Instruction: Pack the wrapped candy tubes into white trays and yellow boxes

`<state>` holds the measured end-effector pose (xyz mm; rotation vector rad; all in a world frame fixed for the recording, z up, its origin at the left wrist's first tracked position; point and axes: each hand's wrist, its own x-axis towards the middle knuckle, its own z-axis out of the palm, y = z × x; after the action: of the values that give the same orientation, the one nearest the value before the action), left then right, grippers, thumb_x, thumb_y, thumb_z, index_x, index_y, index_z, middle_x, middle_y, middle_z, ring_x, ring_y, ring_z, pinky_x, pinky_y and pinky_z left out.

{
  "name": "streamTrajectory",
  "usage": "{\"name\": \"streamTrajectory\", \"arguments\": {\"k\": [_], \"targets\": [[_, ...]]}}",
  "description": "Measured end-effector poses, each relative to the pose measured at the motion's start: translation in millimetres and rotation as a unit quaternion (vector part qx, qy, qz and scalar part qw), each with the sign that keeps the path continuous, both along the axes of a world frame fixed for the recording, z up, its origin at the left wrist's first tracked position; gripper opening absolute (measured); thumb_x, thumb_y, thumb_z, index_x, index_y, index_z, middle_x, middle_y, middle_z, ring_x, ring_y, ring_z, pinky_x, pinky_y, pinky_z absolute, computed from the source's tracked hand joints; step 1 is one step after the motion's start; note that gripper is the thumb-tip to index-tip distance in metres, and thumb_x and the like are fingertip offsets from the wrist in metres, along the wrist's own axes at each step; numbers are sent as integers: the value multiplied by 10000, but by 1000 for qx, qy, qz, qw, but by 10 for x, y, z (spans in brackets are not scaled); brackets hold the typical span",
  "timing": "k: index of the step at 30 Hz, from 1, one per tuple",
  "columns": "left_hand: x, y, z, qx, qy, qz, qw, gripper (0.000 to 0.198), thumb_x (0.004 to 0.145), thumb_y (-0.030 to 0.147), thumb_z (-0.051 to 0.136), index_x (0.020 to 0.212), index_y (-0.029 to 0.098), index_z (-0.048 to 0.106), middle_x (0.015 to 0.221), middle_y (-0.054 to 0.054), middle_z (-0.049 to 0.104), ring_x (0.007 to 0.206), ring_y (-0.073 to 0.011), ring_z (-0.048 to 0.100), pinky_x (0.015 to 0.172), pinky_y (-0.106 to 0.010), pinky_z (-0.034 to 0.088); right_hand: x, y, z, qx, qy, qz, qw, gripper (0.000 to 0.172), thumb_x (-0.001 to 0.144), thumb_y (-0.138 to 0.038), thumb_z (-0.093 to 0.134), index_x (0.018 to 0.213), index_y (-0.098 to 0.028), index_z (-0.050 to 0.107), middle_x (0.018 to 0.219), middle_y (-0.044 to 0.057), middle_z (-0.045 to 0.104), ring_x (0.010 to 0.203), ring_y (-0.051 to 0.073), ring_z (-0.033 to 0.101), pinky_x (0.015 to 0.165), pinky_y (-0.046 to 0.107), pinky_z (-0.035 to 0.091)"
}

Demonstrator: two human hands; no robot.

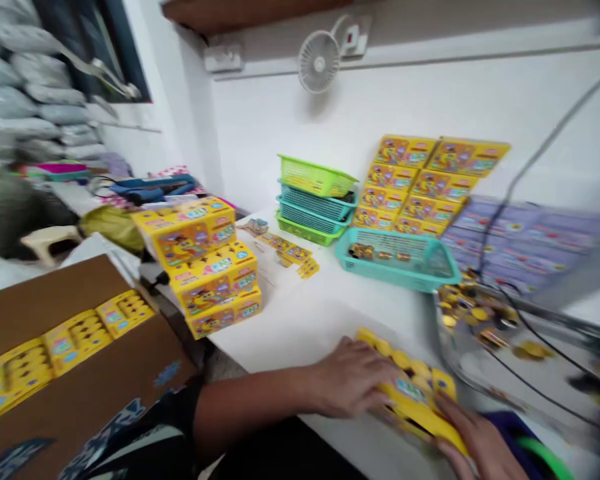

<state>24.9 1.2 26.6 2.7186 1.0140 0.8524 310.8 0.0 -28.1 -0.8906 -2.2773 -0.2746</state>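
Observation:
A yellow printed cardboard box [411,387] lies on the white table in front of me, with a row of round yellow shapes along its top. A dark gap shows along its near edge, by a raised flap. My left hand [353,377] is closed over the box's left end, its fingers curled onto the top. At the near right corner, my right hand [475,437] grips the flap between thumb and fingers. Motion blurs both hands a little.
Yellow boxes [215,273] are stacked at the left table edge, beside an open carton [153,363] of more boxes. Green and teal baskets [315,203] stand by the wall. A teal basket [397,277] and a metal tray [455,360] hold small round pieces. A cable [510,187] hangs right.

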Motion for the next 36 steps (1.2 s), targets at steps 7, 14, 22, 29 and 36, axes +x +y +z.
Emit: {"name": "streamTrajectory", "arguments": {"k": [7,14,22,29,36], "targets": [[-31,40,-56,20,-160,-14,987,258,932,323,561,1153,197,606,1152,-123,663,1077,-246,598,898,-423,474,-296,-279,372,-55,27,-42,997,405,949,-274,520,1346,-216,470,1193,140,633,1078,249,615,881,395,554],[16,140,57,57,-199,-24,978,267,900,232,616,1164,192,610,1128,-105,648,1044,-221,608,876,-401,521,-315,-286,452,-92,135,-62,985,344,901,-212,610,1242,-244,576,1146,112,638,1077,236,611,906,406,542],[-9,230,2,112,-148,-10,982,335,922,265,584,1242,166,566,1213,-155,630,1088,-259,602,862,-440,527,-328,-231,561,-153,207,-56,965,240,875,-252,654,1113,-260,678,1086,84,673,981,210,651,761,332,574],[55,266,-8,152,-88,19,984,294,944,232,513,1201,104,577,1131,-157,649,1054,-281,562,894,-470,505,-362,-184,602,-119,212,-87,966,223,885,-214,627,1097,-269,670,1058,65,671,967,201,652,825,368,575],[94,229,-90,219,-45,53,973,239,954,210,507,1141,103,612,1031,-127,677,919,-255,566,738,-394,455,-239,-53,677,-197,169,-70,963,375,825,-253,699,1196,-248,638,1289,126,581,1042,228,642,704,313,599]]}}
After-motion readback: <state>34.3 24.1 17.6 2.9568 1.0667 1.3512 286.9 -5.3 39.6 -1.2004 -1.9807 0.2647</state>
